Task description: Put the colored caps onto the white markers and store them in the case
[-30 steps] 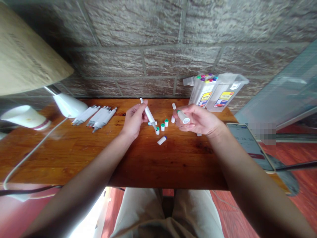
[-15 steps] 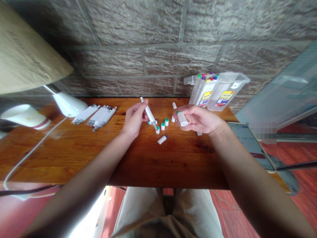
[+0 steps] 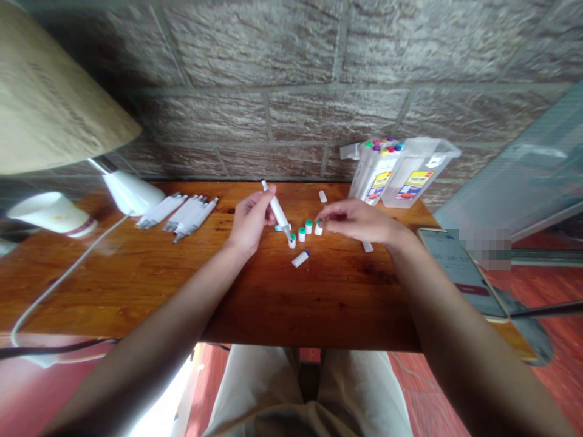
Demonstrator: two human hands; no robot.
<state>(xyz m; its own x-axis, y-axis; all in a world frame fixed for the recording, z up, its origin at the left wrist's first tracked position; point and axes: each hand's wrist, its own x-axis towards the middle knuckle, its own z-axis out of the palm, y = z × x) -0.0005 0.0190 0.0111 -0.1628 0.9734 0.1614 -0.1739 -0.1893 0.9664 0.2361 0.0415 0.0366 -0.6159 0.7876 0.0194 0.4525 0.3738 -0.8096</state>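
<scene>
My left hand [image 3: 252,220] is closed round a white double-ended marker [image 3: 277,206], tilted with its uncapped grey end down at a standing green-topped cap [image 3: 292,241]. My right hand [image 3: 357,220] reaches in from the right, its fingertips pinched at the green top of another white cap [image 3: 318,229]. Between the hands stand two more green-topped caps, a nearer one [image 3: 302,235] and a farther one [image 3: 308,227]. A blue-ended cap [image 3: 300,259] lies in front of them. One white cap [image 3: 323,196] lies behind, and a small blue-marked piece [image 3: 283,227] is partly hidden by the marker.
Several uncapped markers [image 3: 186,215] lie in a group at the left, beside the lamp base [image 3: 132,193] and a paper cup [image 3: 52,213]. Clear marker cases [image 3: 416,173] stand against the brick wall. A phone [image 3: 462,273] lies at the right edge of the wooden table [image 3: 314,309].
My right hand has turned from showing a raised white cap to reaching down and left at a standing green-topped cap. My left hand keeps the marker in nearly the same place.
</scene>
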